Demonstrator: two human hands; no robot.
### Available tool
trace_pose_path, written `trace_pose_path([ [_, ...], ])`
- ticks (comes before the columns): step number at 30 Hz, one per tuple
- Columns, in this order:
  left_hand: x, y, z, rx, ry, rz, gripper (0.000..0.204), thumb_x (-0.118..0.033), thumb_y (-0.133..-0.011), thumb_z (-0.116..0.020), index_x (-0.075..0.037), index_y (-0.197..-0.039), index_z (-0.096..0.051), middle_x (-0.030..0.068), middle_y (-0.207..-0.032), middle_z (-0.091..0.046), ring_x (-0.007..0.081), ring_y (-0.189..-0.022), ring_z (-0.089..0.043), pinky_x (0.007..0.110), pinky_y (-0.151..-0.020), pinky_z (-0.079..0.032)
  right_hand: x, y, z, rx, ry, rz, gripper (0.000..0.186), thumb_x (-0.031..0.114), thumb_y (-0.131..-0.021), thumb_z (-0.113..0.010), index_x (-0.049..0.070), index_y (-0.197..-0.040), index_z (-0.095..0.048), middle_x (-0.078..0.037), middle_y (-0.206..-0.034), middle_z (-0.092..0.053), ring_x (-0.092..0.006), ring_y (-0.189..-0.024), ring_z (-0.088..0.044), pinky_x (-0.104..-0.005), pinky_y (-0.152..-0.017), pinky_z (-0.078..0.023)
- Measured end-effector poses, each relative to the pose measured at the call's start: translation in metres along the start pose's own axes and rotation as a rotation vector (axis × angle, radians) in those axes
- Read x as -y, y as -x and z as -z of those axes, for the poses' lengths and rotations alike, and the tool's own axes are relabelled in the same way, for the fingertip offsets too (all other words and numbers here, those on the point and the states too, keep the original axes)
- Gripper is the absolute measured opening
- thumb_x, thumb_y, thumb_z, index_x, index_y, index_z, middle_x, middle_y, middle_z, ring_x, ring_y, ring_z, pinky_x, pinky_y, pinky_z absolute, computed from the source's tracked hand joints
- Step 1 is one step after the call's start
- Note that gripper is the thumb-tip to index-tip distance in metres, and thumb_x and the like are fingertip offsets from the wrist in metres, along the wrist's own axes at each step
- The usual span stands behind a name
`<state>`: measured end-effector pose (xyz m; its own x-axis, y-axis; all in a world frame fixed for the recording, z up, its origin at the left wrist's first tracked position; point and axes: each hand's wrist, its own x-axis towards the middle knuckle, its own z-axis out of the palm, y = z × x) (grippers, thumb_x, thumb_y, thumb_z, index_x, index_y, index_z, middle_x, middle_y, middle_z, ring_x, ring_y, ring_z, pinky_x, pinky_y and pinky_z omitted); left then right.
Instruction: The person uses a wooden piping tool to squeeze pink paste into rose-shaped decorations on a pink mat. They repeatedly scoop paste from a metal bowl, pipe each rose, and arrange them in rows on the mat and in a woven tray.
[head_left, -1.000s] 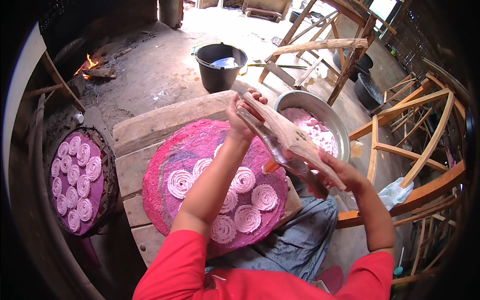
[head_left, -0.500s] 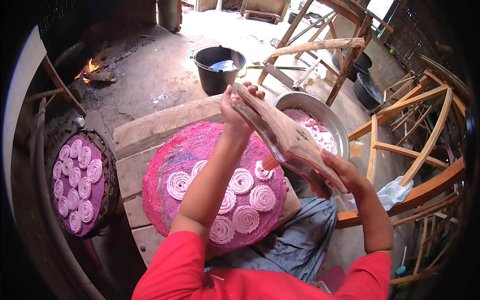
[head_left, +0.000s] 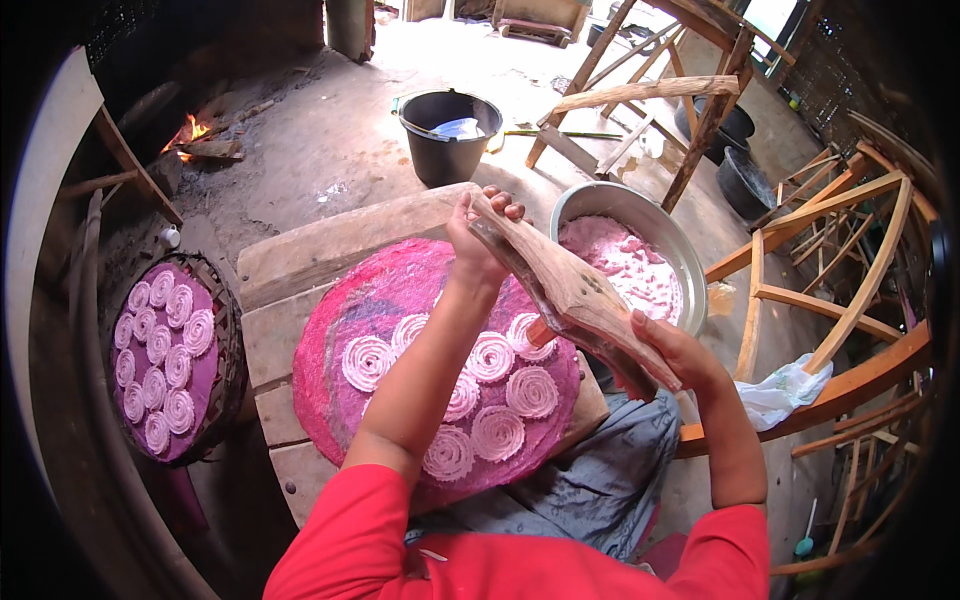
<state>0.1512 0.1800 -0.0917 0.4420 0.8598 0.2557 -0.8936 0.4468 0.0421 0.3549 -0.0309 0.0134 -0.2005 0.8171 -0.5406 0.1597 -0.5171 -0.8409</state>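
My left hand (head_left: 480,238) is closed round the upper end of a two-piece wooden lever press (head_left: 572,284). My right hand (head_left: 682,352) grips the lower right end of the same press. From the press's underside a short brown tube (head_left: 541,332) points down at a pale pink dough spiral (head_left: 522,345) on a round magenta mat (head_left: 330,315). Several finished spirals, such as one ridged coil (head_left: 532,392), lie on the mat. My left forearm hides part of the mat and some coils.
Under the mat is a plank table (head_left: 300,262). A metal basin (head_left: 697,268) of pink dough stands beyond the press. A black bucket (head_left: 450,150) is behind the table. At left, a round tray (head_left: 232,385) bears more spirals, and a fire (head_left: 192,133) burns. Wooden frames (head_left: 860,270) crowd the right.
The spiral beneath the tube has grown wider. My right hand has come slightly left and down with the press's lower end. The whole view has shifted a little.
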Motion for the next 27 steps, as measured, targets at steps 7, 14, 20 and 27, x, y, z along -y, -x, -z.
trace_pose_path([
  [7,0.002,-0.002,0.004,0.14,0.121,-0.035,0.023,-0.029,-0.097,-0.035,-0.019,-0.086,-0.052,-0.0075,-0.072,-0.05,0.0132,-0.071,-0.054,0.047,-0.078,-0.047,-0.051,-0.064,-0.015,0.382,-0.771,0.002,0.072,0.056,-0.092,-0.048,0.002,-0.139,-0.038,-0.018,-0.102,-0.062,-0.0238,-0.066,-0.063,-0.035,-0.061,-0.053],
  [14,0.001,0.004,-0.018,0.033,0.234,-0.126,0.027,-0.036,-0.098,-0.034,-0.017,-0.087,-0.049,-0.0049,-0.066,-0.048,0.0152,-0.064,-0.051,0.041,-0.069,-0.044,-0.087,-0.099,-0.016,0.035,-0.185,0.018,0.04,0.043,-0.096,-0.048,0.005,-0.107,-0.056,-0.008,-0.078,-0.06,-0.0137,-0.062,-0.059,-0.0261,-0.053,-0.049],
  [20,-0.012,0.0,-0.044,0.128,0.183,-0.079,0.026,-0.04,-0.096,-0.039,-0.019,-0.085,-0.049,-0.0054,-0.066,-0.049,0.0147,-0.064,-0.051,0.04,-0.072,-0.044,-0.083,-0.111,-0.042,-0.478,0.765,0.472,0.027,0.032,-0.092,-0.056,0.005,-0.088,-0.059,-0.005,-0.068,-0.052,-0.0171,-0.065,-0.056,-0.0301,-0.059,-0.046],
  [27,-0.042,-0.028,-0.058,0.142,-0.096,-0.081,0.035,-0.044,-0.097,-0.033,-0.016,-0.085,-0.049,-0.0007,-0.07,-0.053,0.0184,-0.071,-0.054,0.04,-0.079,-0.044,-0.001,-0.061,0.018,0.271,-0.207,0.124,0.072,0.062,-0.097,-0.025,0.003,-0.134,-0.043,-0.023,-0.096,-0.062,-0.0287,-0.079,-0.066,-0.039,-0.067,-0.055],
])
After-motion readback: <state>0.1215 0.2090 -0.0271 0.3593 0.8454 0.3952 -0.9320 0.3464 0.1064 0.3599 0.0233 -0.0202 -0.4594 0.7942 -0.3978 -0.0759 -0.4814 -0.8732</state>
